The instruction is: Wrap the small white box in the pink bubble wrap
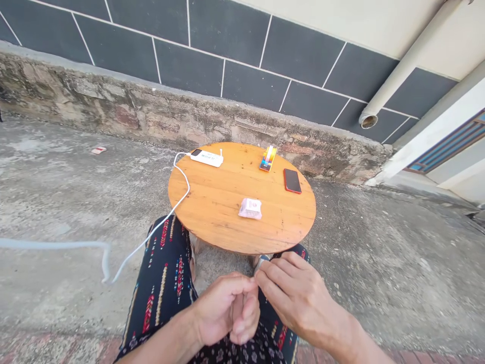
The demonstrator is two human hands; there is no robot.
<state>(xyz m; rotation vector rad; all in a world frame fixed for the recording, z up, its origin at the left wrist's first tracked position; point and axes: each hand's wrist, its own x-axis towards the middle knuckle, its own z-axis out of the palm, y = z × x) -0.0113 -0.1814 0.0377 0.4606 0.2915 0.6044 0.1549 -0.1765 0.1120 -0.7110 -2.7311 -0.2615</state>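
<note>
My left hand [231, 308] and my right hand [293, 285] meet over my lap, just in front of the round wooden table [223, 232]. The left fingers curl, with the thumb and forefinger tip brought together against the right fingertips. On the right hand the fingers bend and press together, back of the hand upward. Whatever may be pinched between them is hidden or too small to make out. Closest on the tabletop lies a small package [250, 208] in pinkish clear wrapping with a white printed face. Neither hand touches it.
A white power strip [206, 157] sits at the table's back left, its white cable [151, 233] running off left past my knee. Toward the back right are a yellow-and-blue item [268, 158] and a red-edged phone [292, 181]. Behind stands a wall [242, 83] with a drainpipe [401, 71].
</note>
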